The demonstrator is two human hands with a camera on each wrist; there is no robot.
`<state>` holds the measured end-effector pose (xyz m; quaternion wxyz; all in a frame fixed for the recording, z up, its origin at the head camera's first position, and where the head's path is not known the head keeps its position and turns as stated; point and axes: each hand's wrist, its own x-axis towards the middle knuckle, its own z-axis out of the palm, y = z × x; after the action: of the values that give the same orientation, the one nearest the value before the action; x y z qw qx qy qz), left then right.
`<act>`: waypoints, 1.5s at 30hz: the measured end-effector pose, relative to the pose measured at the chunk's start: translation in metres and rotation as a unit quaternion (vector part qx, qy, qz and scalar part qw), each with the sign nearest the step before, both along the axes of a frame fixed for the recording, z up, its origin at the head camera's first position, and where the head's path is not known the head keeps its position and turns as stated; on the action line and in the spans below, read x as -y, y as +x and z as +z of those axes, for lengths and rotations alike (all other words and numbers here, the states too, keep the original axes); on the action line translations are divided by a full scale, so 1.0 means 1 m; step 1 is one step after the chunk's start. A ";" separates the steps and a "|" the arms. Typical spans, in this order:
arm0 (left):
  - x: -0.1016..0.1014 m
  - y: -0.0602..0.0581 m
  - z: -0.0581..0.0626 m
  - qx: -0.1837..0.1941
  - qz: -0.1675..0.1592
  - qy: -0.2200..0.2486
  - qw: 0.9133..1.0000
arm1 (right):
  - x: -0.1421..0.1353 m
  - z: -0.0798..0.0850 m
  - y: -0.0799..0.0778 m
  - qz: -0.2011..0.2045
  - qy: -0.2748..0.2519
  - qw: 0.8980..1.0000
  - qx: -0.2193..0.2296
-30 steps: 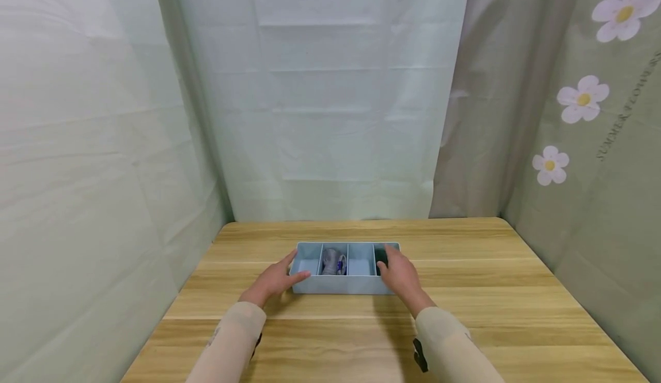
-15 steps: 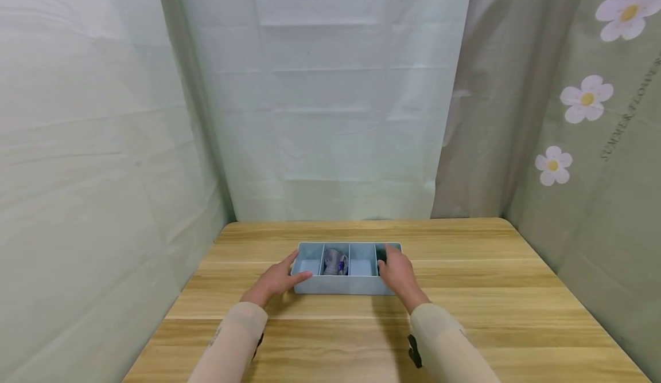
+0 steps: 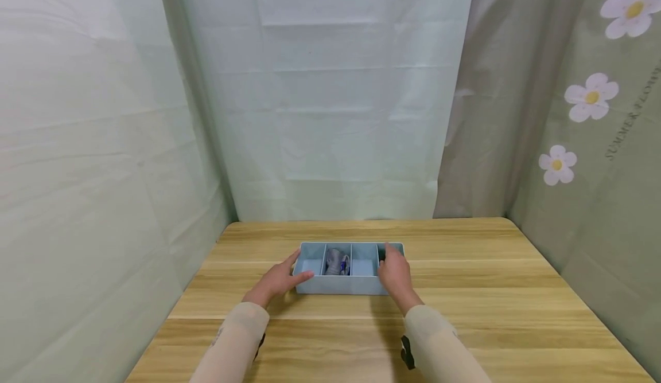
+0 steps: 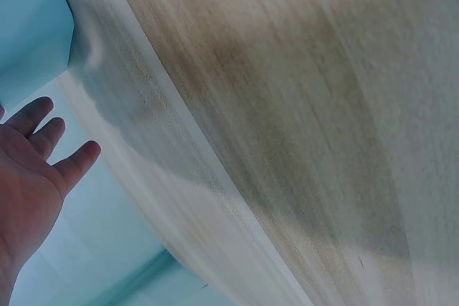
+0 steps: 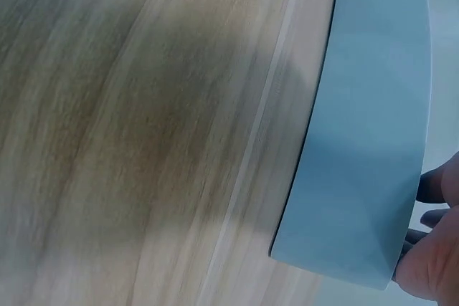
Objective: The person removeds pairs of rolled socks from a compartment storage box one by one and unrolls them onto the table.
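Note:
A light blue organizer box (image 3: 338, 285) with several compartments in a row sits on the wooden table. At its left end is my left hand (image 3: 276, 281), thumb along the front rim; in the left wrist view its fingers (image 4: 79, 166) extend loosely beside the box corner (image 4: 32, 26). My right hand (image 3: 396, 271) reaches over the front rim into the rightmost compartment, where a dark item (image 3: 381, 253) shows. In the right wrist view its fingertips dip behind the box wall (image 5: 366, 120); I cannot tell if they pinch anything. One middle compartment holds a grey bundle (image 3: 333, 262) and a blue-and-white item (image 3: 345, 265).
The wooden table (image 3: 496, 314) extends around the box on all sides. Pale cloth curtains (image 3: 330, 113) enclose it at the back and sides, the right one printed with white flowers (image 3: 591, 97).
The right hand has shifted slightly left and more of the dark item is covered. The left hand keeps its place at the box. The whole view has drifted slightly.

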<state>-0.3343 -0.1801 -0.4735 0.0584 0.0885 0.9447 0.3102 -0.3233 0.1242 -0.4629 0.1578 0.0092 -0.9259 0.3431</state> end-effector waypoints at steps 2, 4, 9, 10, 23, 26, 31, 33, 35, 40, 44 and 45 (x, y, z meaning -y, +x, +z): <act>0.000 -0.001 -0.001 -0.001 0.001 -0.001 1.000 | 0.000 0.000 -0.001 -0.003 0.005 1.000 0.000; 0.001 -0.002 -0.001 -0.002 0.003 -0.003 1.000 | 0.000 0.000 -0.002 -0.007 0.009 1.000 0.002; 0.002 -0.002 -0.002 0.000 0.008 -0.004 1.000 | 0.001 0.002 -0.005 -0.020 -0.006 0.999 0.024; 0.002 -0.002 -0.002 -0.001 0.008 -0.003 1.000 | 0.001 0.003 -0.006 -0.022 -0.012 0.999 0.031; 0.002 -0.003 -0.006 0.000 0.009 0.012 1.000 | -0.004 0.011 -0.019 -0.026 -0.002 0.994 0.111; 0.002 -0.004 -0.006 0.002 0.010 0.015 1.000 | -0.005 0.012 -0.021 -0.026 0.011 0.993 0.118; 0.001 -0.004 -0.006 0.004 0.012 0.014 1.000 | -0.006 0.011 -0.025 -0.021 0.040 0.992 0.122; 0.001 -0.004 -0.006 0.004 0.011 0.013 1.000 | -0.006 0.011 -0.025 -0.017 0.047 0.990 0.129; 0.000 -0.003 -0.005 0.003 0.008 0.012 1.000 | -0.006 0.011 -0.024 -0.013 0.056 0.989 0.134; -0.001 -0.002 -0.004 -0.004 -0.001 0.018 1.000 | -0.006 0.012 -0.021 -0.001 0.061 0.986 0.154; -0.002 -0.003 -0.006 -0.005 -0.002 0.018 1.000 | -0.006 0.012 -0.019 0.006 0.061 0.984 0.165; -0.002 -0.003 -0.006 -0.007 -0.002 0.017 1.000 | -0.006 0.011 -0.020 0.006 0.063 0.984 0.164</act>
<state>-0.3376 -0.1783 -0.4797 0.0510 0.0934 0.9395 0.3256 -0.3429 0.1303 -0.4516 0.0005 -0.0315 -0.9588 0.2823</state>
